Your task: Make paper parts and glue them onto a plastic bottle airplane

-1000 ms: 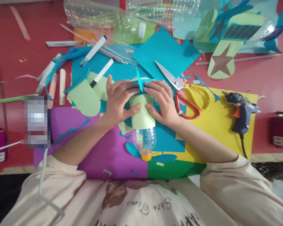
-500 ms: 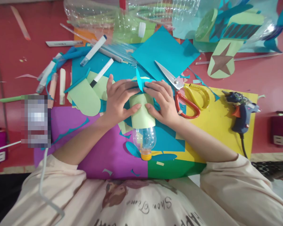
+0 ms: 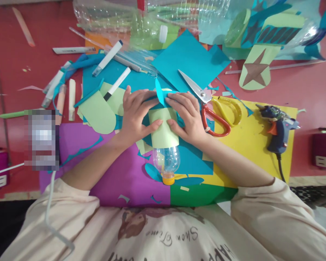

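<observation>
A clear plastic bottle (image 3: 167,159) lies with its orange cap (image 3: 168,179) toward me and a light green paper wrap (image 3: 165,128) around its body. My left hand (image 3: 139,114) grips it from the left, thumb on the green paper. From the right, my right hand (image 3: 186,114) holds the same bottle, its thumb also on the wrap. Under the fingertips of both hands, a blue paper piece (image 3: 159,93) lies across the bottle's far end, with a pointed flap sticking up. Scissors (image 3: 206,99) with red and yellow handles rest beside my right hand.
A dark blue glue gun (image 3: 281,132) lies on yellow paper (image 3: 250,156) at the right. Several markers (image 3: 108,58) and paper scraps are at the left. Large clear bottles (image 3: 111,18) lie at the back, near a decorated bottle (image 3: 271,29). A phone (image 3: 43,139) with a cable is at left.
The blue paper's upright flap has tilted slightly left, and the fingertips of my right hand have shifted a little on the blue paper. Everything else stays where it was.
</observation>
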`<act>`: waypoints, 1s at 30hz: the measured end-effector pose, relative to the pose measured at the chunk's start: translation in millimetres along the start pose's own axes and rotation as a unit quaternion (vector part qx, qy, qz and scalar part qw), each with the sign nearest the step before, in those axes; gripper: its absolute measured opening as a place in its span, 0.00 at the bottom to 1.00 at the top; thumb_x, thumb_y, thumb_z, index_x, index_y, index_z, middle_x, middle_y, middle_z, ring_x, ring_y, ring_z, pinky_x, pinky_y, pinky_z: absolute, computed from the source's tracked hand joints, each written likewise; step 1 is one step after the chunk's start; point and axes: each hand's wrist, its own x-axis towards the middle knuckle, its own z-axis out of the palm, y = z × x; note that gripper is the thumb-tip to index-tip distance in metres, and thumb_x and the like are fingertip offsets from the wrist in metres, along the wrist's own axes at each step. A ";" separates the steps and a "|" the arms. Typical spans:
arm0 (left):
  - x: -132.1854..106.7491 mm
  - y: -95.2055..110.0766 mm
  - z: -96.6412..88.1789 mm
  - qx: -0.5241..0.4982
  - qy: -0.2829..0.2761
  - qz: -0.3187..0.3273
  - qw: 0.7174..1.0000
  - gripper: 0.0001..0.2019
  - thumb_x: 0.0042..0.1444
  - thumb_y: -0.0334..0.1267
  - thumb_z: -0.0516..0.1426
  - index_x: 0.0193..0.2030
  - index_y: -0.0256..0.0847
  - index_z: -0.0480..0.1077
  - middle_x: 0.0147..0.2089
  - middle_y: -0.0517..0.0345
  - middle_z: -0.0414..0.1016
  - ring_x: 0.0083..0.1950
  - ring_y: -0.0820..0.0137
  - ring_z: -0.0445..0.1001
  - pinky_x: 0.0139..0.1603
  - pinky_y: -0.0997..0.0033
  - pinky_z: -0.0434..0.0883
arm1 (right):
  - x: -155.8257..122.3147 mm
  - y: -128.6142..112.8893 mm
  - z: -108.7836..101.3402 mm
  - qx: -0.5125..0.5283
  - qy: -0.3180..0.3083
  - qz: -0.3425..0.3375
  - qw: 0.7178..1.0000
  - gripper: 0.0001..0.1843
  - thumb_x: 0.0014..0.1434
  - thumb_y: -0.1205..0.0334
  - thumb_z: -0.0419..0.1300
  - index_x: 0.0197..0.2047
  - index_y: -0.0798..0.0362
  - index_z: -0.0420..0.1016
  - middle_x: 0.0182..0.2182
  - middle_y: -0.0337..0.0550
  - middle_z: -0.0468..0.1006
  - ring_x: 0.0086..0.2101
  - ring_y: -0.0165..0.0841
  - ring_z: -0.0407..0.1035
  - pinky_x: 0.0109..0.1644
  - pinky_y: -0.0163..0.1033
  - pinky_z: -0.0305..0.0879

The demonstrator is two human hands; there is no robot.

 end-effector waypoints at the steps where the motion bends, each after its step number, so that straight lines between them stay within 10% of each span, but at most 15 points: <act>1: 0.9 0.7 0.3 0.004 0.011 0.006 1.000 0.20 0.62 0.53 0.51 0.55 0.46 0.66 0.56 0.54 0.74 0.59 0.62 0.69 0.72 0.54 0.53 | -0.1 0.1 -0.5 -0.002 -0.008 0.009 1.000 0.25 0.68 0.49 0.45 0.59 0.54 0.67 0.54 0.52 0.74 0.56 0.43 0.66 0.63 0.55 0.59; 30: -3.0 0.2 0.1 -0.005 -0.090 -0.092 0.992 0.31 0.59 0.67 0.42 0.59 0.51 0.61 0.67 0.55 0.63 0.70 0.56 0.57 0.72 0.39 0.47 | 0.2 -0.2 -4.2 0.017 -0.053 0.082 0.995 0.26 0.66 0.44 0.44 0.61 0.47 0.60 0.65 0.53 0.60 0.66 0.48 0.53 0.66 0.64 0.54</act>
